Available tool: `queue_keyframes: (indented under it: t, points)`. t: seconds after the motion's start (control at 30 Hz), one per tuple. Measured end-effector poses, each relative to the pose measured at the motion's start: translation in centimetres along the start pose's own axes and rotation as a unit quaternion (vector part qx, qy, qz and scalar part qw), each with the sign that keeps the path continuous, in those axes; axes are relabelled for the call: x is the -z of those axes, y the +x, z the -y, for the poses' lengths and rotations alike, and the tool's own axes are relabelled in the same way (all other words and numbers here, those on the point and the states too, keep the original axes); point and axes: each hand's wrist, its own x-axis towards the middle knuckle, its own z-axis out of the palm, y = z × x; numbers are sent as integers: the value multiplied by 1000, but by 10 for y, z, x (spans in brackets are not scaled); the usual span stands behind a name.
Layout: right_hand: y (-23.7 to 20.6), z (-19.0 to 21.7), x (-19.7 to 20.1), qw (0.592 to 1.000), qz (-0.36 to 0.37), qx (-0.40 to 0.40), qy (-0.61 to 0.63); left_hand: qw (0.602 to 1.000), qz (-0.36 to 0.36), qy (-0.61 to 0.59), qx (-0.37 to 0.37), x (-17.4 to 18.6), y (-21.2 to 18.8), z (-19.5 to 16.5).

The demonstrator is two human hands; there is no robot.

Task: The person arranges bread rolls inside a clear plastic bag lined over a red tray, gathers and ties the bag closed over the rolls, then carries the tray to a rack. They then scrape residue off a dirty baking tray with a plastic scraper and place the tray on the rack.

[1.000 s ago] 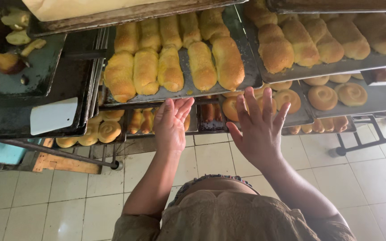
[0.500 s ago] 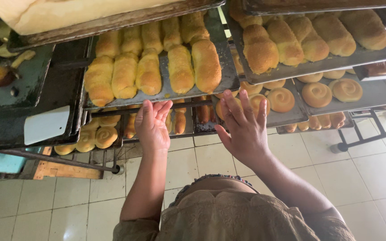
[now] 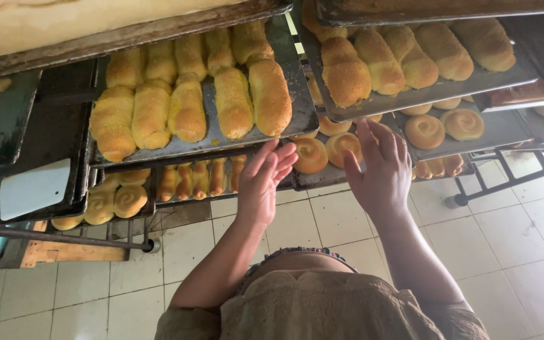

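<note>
A person is standing at a metal bakery rack, seen from a camera on their head, and both bare arms are reaching up toward the trays. The left hand [image 3: 264,182] is spread open with fingers straight, holding nothing; its fingertips are lying just under the near edge of a steel tray [image 3: 297,116] that is carrying two rows of long golden bread rolls [image 3: 187,104]. The right hand [image 3: 379,167] is also open and empty, palm facing the rack, hovering just below the near corner of a second tray [image 3: 410,101], which is sitting to the right and holding fatter sugar-crusted loaves [image 3: 382,60]. Whether either hand is actually touching metal is hard to tell.

Between the two hands, one shelf lower, spiral buns [image 3: 310,155] are resting on another tray. More spiral buns [image 3: 445,126] are lying further right, and small finger-shaped rolls [image 3: 199,177] are showing under the left tray. A white scraper [image 3: 34,187] is lying on a dark tray at far left. A pale sheet of dough or flatbread [image 3: 64,22] is filling the top shelf. White floor tiles [image 3: 524,245] are lying beneath.

Judging by this, the bread looks fully baked and racked, and neither hand has taken hold of a tray; any lifting or sliding of trays appears not yet begun.
</note>
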Motion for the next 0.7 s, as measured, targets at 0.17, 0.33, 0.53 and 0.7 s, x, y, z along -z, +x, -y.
queue_keyframes:
  t: [0.17,0.33,0.53,0.7]
  points:
    - [-2,-5,-13,999,-1,26,36,995,70,12,63,-33,17,13]
    - [1,-10,-19,998,16,20,52,991,78,-9,110,-65,37,25]
    - [5,-7,-21,996,14,19,88,983,121,-68,117,-80,48,21]
    - [8,-3,-15,997,27,5,73,982,113,-77,130,-80,42,12]
